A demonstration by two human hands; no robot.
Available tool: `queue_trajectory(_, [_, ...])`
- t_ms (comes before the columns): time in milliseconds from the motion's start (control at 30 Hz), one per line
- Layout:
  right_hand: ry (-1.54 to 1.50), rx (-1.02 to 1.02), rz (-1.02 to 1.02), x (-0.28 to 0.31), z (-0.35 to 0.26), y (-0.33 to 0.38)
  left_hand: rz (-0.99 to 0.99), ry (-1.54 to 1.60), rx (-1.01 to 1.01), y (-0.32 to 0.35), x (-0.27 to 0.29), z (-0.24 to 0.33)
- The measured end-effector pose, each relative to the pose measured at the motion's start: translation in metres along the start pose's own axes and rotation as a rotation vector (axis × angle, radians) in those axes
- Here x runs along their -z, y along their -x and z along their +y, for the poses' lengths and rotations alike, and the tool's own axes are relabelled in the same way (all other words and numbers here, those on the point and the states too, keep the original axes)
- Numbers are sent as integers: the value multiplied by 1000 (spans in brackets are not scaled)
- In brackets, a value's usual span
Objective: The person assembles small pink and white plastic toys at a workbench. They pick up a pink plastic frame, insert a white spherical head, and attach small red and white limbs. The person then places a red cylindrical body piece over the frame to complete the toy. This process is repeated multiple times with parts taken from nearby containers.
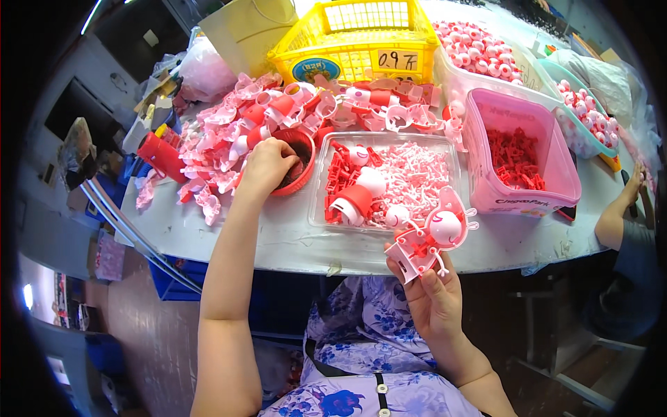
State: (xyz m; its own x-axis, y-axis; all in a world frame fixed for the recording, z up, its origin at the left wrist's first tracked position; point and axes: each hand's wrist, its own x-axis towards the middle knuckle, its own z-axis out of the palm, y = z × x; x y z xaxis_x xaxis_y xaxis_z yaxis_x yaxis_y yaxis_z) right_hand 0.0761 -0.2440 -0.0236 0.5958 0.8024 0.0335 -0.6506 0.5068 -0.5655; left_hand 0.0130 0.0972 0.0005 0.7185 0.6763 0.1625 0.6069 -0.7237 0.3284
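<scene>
My right hand [438, 300] grips a half-assembled pink toy figure [445, 227] near the table's front edge. The figure is an open shell with a round pink head, a red inner part and small pale limbs. My left hand [266, 167] reaches into a round red bowl [303, 182], fingers bent together over its small dark contents. What those fingers pinch, if anything, is hidden. Between the hands lies a clear plastic tray [321, 221] of small pink limb pieces [424, 167], red parts [338, 182] and a red-and-white figure piece [353, 201].
Loose pink shell pieces [219, 142] heap on the left, by a red cylinder [162, 157]. Behind stands a yellow basket [354, 43]. Rightward are a pink tub [514, 115] of red parts and a white bin [455, 80] of pink balls. Another person's arm [615, 219] rests far right.
</scene>
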Motion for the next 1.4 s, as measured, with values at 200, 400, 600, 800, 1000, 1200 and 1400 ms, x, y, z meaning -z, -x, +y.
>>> queue_trajectory(200, [20,-19,-24,-3,6,0,44,31,-53,-1,0,-11])
queue_trajectory(400, [-79,-92,-35,-3,6,-2,52,598,0,40,43,48])
queue_trajectory(600, [-158,-140,-59,-7,15,-7,28,502,-540,118,68,122])
queue_trajectory(800, [-173,-132,-64,-10,15,-3,-44,442,-603,135,62,154])
queue_trajectory(1000, [-183,-123,-75,-5,16,-1,-71,377,-627,136,59,159])
queue_trajectory(1200, [-214,-130,-69,-5,11,-1,-71,331,-655,136,56,167])
queue_trajectory(1400, [-307,-150,-48,-2,7,-5,-5,456,-595,129,58,164])
